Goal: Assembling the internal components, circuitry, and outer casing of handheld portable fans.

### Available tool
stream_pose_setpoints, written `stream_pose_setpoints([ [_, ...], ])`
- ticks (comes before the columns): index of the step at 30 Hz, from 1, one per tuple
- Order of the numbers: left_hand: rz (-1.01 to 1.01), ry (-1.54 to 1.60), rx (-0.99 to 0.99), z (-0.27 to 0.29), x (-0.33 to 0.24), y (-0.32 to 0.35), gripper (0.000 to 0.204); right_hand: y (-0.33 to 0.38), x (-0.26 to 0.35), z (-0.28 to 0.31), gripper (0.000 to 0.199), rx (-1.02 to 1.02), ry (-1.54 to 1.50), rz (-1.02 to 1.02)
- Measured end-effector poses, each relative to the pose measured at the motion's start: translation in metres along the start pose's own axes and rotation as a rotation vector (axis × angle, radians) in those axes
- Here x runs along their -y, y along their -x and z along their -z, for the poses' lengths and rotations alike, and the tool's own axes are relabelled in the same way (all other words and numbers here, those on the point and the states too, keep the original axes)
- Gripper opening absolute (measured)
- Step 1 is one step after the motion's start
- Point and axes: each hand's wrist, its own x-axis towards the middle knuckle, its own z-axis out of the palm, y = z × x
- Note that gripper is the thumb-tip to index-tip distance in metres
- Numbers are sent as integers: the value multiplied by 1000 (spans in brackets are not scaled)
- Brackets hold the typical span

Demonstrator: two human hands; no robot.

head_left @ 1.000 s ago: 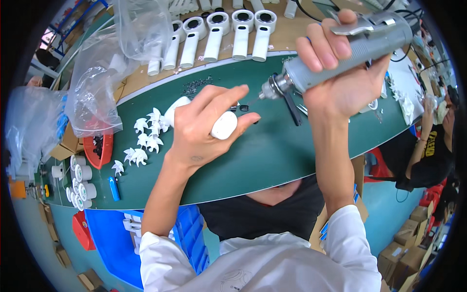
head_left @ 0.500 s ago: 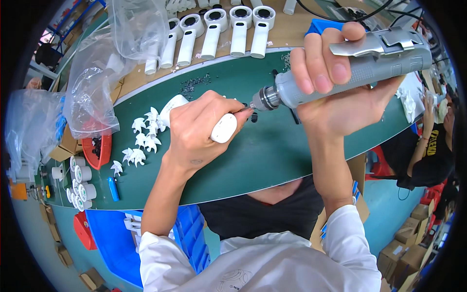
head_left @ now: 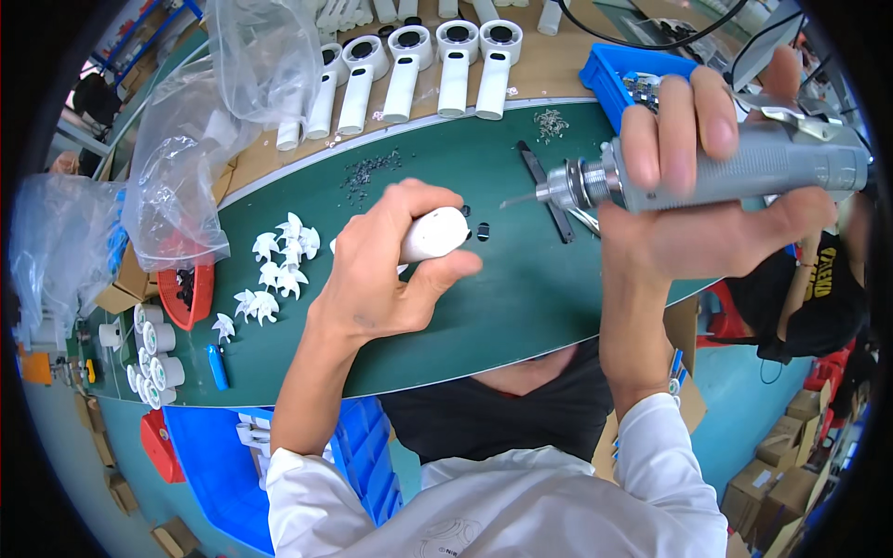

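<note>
My left hand (head_left: 377,265) is closed around the white handle of a handheld fan (head_left: 437,232), its rounded end turned toward me. The rest of that fan is hidden behind the hand. In my right hand (head_left: 670,195) is a grey electric screwdriver (head_left: 744,163), its thin bit pointing left, apart from the fan. Two small black parts lie on the green mat just beyond my left fingers; one is a black piece (head_left: 483,232). White fan blades (head_left: 290,244) lie in a group left of my left hand.
Finished-looking white fans (head_left: 409,70) stand in a row at the back. Dark screws (head_left: 372,172), a black strip (head_left: 546,191) and a blue bin (head_left: 605,79) lie around the mat. At left are a red basket (head_left: 191,312), plastic bags (head_left: 172,167) and white round parts (head_left: 163,353).
My right hand has drawn the screwdriver back to the right, away from the fan. My left hand has turned the handle, and its thumb has moved out from it.
</note>
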Motion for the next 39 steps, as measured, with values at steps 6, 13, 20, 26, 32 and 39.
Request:
stream_pose_setpoints([
  [6,-259,-268,60,-3,1,4,41,-1,-13,13,72,262,-95,41],
  [13,-286,-293,12,-5,1,5,40,2,-7,12,71,282,-32,37],
  [20,-280,-318,33,-5,0,5,40,6,-12,16,72,346,-37,4],
  [26,-330,-353,39,-3,0,4,41,7,-14,16,72,364,-25,-9],
  [32,-361,-358,56,-2,2,3,43,11,-14,10,67,283,-4,-27],
  [39,-401,-363,64,-4,4,3,43,16,-16,2,61,149,-10,-58],
])
